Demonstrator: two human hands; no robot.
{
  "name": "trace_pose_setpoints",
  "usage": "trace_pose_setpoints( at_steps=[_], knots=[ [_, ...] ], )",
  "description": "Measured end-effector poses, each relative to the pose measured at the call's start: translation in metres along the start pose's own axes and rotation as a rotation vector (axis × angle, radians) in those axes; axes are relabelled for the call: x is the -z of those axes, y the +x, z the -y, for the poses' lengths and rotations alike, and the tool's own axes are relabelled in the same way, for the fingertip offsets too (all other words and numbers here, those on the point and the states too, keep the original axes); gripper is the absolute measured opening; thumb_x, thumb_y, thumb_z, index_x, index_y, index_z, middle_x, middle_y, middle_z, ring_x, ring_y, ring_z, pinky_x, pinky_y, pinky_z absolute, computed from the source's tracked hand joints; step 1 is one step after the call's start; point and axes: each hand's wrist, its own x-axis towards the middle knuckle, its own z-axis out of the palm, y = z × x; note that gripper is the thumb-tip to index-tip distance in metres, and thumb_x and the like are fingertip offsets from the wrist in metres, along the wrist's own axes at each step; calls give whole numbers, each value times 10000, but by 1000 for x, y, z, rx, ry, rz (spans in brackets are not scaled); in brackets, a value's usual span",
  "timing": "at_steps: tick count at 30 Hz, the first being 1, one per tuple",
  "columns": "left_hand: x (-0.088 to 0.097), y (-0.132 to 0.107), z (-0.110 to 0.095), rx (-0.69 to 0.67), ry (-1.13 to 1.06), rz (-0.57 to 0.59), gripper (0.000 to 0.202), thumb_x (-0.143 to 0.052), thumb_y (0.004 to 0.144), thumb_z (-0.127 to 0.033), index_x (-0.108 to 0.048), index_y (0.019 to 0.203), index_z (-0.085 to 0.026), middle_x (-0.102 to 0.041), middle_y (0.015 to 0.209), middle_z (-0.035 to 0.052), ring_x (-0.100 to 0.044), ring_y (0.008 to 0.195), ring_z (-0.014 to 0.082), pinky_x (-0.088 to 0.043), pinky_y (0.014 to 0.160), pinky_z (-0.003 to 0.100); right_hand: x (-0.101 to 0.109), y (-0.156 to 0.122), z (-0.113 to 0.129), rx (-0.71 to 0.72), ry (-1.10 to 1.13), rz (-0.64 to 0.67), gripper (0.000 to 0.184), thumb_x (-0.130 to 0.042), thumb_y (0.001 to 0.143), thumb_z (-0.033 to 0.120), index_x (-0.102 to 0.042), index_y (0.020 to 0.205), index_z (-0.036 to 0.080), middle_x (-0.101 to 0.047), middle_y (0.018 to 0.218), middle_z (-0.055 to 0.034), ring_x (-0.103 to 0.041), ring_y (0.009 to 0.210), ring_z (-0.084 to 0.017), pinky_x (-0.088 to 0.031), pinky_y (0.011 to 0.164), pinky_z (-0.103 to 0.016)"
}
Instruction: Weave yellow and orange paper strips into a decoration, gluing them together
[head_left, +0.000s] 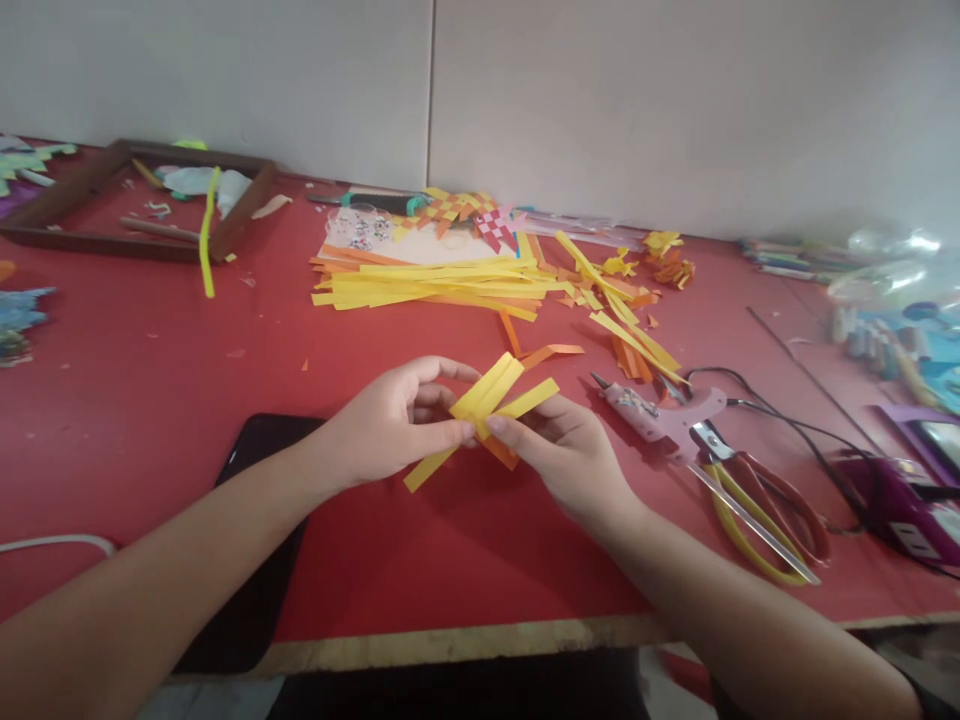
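Between my two hands is a small weave of folded yellow and orange paper strips [489,388], held above the red table near its front edge. My left hand [397,420] pinches its left side between thumb and fingers. My right hand [559,450] grips the right side, the thumb pressed on the middle of the weave. Loose strip ends stick out several ways, one yellow end toward the lower left. Just beyond the hands lie loose orange strips [551,352]. Farther back is a pile of long yellow and orange paper strips [442,285].
At right lie a pink glue gun [652,415], scissors [780,500] and a purple power strip [892,500] with black cables. A black tablet-like slab [247,600] lies under my left forearm. A brown wooden frame [105,240] stands back left. Woven paper fish [495,228] lie by the wall.
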Motion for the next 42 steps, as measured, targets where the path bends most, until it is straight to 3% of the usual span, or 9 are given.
trace_pose_setpoints(
  at_steps=[6,15,25,31,36,42],
  knots=[
    [1,-1,-4,21,9,-60,491,-716,827,-317,-536,1269,-202,-733,927,49,-723,878,215,-565,776,330,0,1,1,12,14,-2,214,-770,785,368,-742,949,233,-785,996,-34,-741,907,-209,-612,833,-349],
    [2,-3,-2,54,39,-69,550,-712,833,-434,-545,1327,-258,-746,923,39,-707,846,210,-518,663,274,-3,-1,3,43,-40,-17,257,-787,753,421,-743,921,231,-788,960,-45,-747,872,-235,-628,791,-380],
    [3,-1,0,-31,43,19,529,-726,820,-335,-532,1300,-227,-698,897,18,-676,818,174,-522,730,291,-4,-3,0,59,-57,-32,264,-768,775,415,-735,957,226,-783,993,-63,-746,888,-238,-625,797,-382],
    [3,-2,1,-18,47,10,516,-714,828,-310,-518,1297,-227,-698,900,12,-681,847,178,-531,762,307,-3,-3,0,48,-61,12,258,-762,779,421,-738,950,229,-785,971,-59,-743,869,-230,-622,756,-363],
    [1,-1,1,-29,-67,-72,663,-774,756,-270,-453,1332,-201,-656,1054,60,-681,899,194,-552,752,310,-3,-1,0,31,-34,-6,307,-779,748,475,-745,943,241,-782,994,-54,-740,912,-247,-616,822,-397],
    [1,0,-2,-39,-60,-105,609,-770,759,-258,-486,1294,-194,-660,898,17,-681,852,182,-546,753,308,-4,-2,-2,39,-12,-32,283,-779,748,481,-758,921,258,-783,930,-45,-736,907,-243,-612,845,-409]
  ],
)
